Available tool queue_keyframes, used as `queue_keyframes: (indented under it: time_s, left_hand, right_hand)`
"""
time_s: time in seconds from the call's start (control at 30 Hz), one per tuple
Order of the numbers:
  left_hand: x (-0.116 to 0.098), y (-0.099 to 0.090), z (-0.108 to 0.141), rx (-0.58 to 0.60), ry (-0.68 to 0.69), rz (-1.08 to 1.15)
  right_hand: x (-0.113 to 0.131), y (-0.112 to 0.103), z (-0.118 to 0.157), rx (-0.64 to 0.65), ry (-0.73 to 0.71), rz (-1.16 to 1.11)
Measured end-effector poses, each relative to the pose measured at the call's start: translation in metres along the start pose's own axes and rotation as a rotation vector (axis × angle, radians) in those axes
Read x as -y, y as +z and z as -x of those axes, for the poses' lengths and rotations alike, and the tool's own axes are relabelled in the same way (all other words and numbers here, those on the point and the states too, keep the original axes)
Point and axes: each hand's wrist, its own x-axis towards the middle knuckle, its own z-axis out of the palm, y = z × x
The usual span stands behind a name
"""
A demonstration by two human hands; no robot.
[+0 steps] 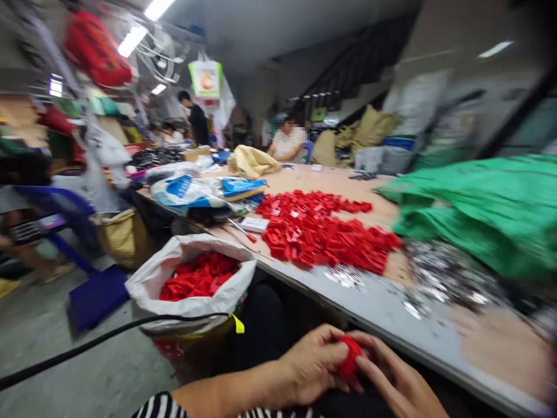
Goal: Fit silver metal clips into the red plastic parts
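Low over my lap, beside the table's front edge, my left hand grips a small red piece, its thumb pressed on the near side. My right hand meets it from the other side, with its thumb and fingers closed about the same piece. Blur and fingers hide the piece's exact shape. On the table ahead lies a wide heap of similar red pieces. Shiny metal parts are scattered in front of that heap, and a larger pile of silvery metal parts lies to the right.
An open white sack of red pieces stands at left against the table. A red-tipped screwdriver lies near a blue-and-white bag. Green sacking covers the right side. A black cable crosses lower left. A co-worker sits across the table.
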Motion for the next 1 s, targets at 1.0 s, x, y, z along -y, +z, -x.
queue_keyframes:
  time_s: [1.0]
  left_hand:
    - [-0.012, 0.01, 0.021, 0.079, 0.034, -0.039]
  right_hand:
    - [0.055, -0.008, 0.02, 0.114, 0.122, 0.082]
